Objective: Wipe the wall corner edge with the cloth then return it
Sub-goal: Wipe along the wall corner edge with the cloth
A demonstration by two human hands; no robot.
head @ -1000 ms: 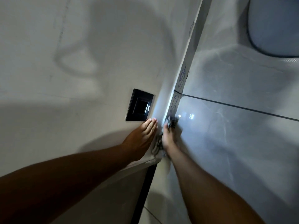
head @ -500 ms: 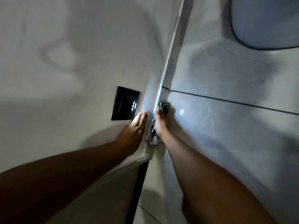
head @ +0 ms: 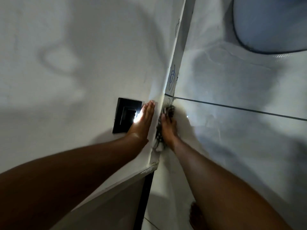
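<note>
The wall corner edge (head: 174, 63) runs up the middle of the view, with blue pen scribbles on it. My right hand (head: 168, 128) presses a black-and-white patterned cloth (head: 167, 111) against that edge; the cloth sticks out above my fingertips and hangs below my wrist. My left hand (head: 142, 122) lies flat on the white wall just left of the corner, fingers together and straight, holding nothing. Its fingers partly cover a black switch plate.
The black switch plate (head: 124, 115) is set in the left wall beside my left hand. Grey tiles with a dark grout line (head: 240, 109) cover the right wall. A pale rounded fixture (head: 272, 22) sits at the top right. A dark gap (head: 144, 196) runs below the corner.
My right hand has slid the cloth up along the corner edge toward the grout line. My left hand has moved up with it, over the switch plate's edge.
</note>
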